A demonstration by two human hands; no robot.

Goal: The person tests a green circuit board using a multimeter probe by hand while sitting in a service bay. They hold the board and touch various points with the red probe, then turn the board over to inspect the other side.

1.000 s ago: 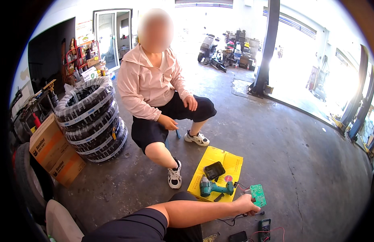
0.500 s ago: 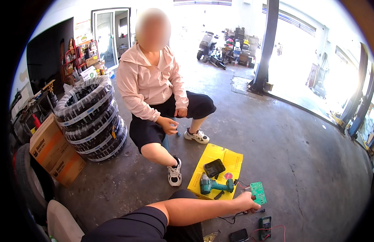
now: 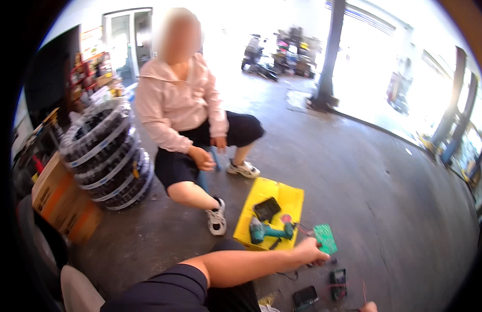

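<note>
My left hand (image 3: 311,252) is closed on the edge of a green circuit board (image 3: 325,239), holding it up to the right of a yellow box (image 3: 243,229). On that box lie a teal cordless impact wrench (image 3: 269,231), an open black plastic casing (image 3: 267,209) and a small round pinkish item (image 3: 286,218). Only a bit of my right hand (image 3: 369,307) shows at the bottom edge, close to a thin red lead; its fingers are mostly cut off. On the floor between my hands are a multimeter (image 3: 338,284) with red leads and a black block-shaped item (image 3: 305,297).
A person in a pink jacket (image 3: 173,99) sits across from me, feet beside the yellow box. Wrapped tires (image 3: 103,156) and cardboard boxes (image 3: 61,195) are stacked on the left. A dark post (image 3: 327,57) rises from the concrete floor (image 3: 407,234) farther back.
My right hand has come into view at the bottom edge. The whole scene has shifted left and blurred as my head turned. My left hand still grips the circuit board.
</note>
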